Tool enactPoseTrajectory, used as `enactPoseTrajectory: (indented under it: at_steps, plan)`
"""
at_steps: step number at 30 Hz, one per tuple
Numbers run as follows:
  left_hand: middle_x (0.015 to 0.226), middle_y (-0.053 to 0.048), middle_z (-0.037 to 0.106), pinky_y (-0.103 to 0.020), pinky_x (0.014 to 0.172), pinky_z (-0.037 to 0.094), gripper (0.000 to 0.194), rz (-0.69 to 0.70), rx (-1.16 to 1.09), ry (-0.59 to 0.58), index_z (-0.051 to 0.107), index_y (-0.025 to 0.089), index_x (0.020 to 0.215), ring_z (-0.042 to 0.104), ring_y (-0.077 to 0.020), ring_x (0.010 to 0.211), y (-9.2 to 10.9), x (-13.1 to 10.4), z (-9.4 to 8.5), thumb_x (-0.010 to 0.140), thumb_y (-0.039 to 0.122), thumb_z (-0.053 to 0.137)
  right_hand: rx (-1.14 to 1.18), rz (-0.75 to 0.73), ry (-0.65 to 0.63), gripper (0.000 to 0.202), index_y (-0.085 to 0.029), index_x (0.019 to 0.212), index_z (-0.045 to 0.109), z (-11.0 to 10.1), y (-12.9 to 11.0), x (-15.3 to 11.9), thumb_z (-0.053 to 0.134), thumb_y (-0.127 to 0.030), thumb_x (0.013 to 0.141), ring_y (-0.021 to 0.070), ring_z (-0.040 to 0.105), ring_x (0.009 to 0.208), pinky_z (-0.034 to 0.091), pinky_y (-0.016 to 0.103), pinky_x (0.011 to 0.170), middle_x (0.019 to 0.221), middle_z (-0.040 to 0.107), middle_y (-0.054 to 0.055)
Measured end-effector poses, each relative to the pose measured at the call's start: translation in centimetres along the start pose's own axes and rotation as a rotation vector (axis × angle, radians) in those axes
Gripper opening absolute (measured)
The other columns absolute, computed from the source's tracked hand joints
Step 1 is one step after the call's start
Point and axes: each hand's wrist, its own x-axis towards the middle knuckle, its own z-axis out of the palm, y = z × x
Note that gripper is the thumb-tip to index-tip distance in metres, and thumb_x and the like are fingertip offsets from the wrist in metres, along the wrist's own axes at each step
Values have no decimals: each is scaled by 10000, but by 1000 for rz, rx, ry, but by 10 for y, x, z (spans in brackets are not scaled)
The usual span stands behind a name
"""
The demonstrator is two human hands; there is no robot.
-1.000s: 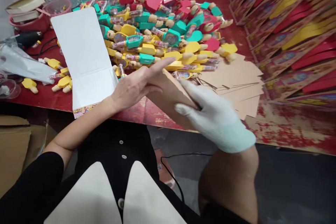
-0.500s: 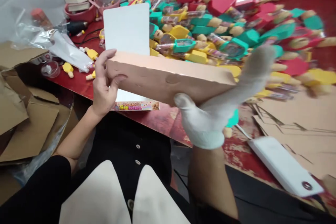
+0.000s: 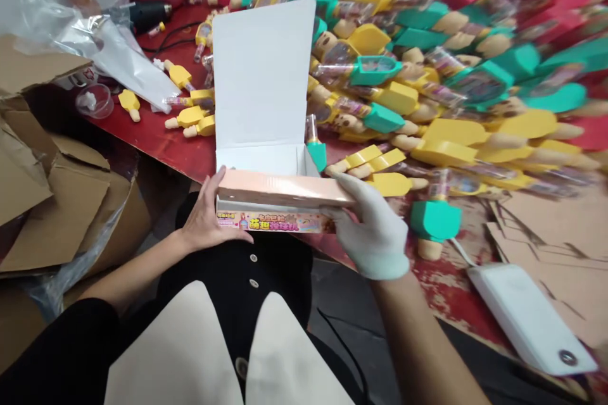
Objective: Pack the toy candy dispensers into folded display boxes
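Note:
A long peach-coloured cardboard insert (image 3: 285,187) lies level across the front of an open white display box (image 3: 263,82), partly inside its opening. The box's lid stands up at the back, and its printed front panel (image 3: 275,221) shows below the insert. My bare left hand (image 3: 206,218) holds the insert's left end, fingertips on the corner and thumb stretched along below the printed panel. Wearing a white glove, my right hand (image 3: 373,224) grips the right end, fingers over the top and thumb against the front. Most of the box's inside is hidden by the insert.
Yellow, green and red toys (image 3: 380,69) with clear tubes cover the red table (image 3: 156,145) behind and right. A white power bank (image 3: 527,316) and flat cardboard sheets (image 3: 560,234) lie at right. Crumpled cardboard (image 3: 71,190) stands left; plastic bags (image 3: 128,63) lie behind it.
The insert has come down from in front of the raised lid to the box opening, tipping so its broad face is mostly out of sight. Both hands have lowered with it; my right fingers have closed around its end.

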Motion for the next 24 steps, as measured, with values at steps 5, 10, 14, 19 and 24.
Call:
enactPoseTrajectory:
  at_steps: [5,10,14,19,24]
  plan:
    - [1488,-208,534,-714,1245,191,1000,308,46,71,46,381,1566,498,-328,1454,-25,-3,13,874,453,765,26,8,137,410,-282,1338,618,8,-8,-32,627,-199,937,271,689,1194,604,481,1020,1310,688,94]
    - [1534,-264,461,-681,1206,305,1156,217,-197,22,-12,310,1591,364,-373,1533,-28,-2,15,801,632,769,-62,67,237,370,-289,1274,604,12,-20,-58,626,-174,923,281,708,1159,648,445,896,1282,694,107]
    - [1667,-250,236,-598,1256,301,1058,-78,-276,103,-24,284,1618,273,-343,1578,-7,-26,26,897,535,707,-113,108,257,450,-306,1334,527,11,-34,-69,651,-239,907,299,734,1087,658,494,857,1225,706,124]
    - [1710,-227,116,-524,1265,349,1137,-172,-267,32,-190,295,1604,223,-304,1599,-2,-49,38,900,654,627,-134,8,198,678,-351,1468,433,-5,-40,-73,656,-130,867,326,705,1160,643,529,897,1341,656,130]
    - [1629,-238,350,-517,1229,417,1115,-59,-224,19,-56,271,1639,409,-321,1517,-10,-68,41,888,534,724,-134,-62,264,731,-340,1513,414,-8,-30,-80,605,-74,859,338,683,1199,631,549,911,1390,615,144]
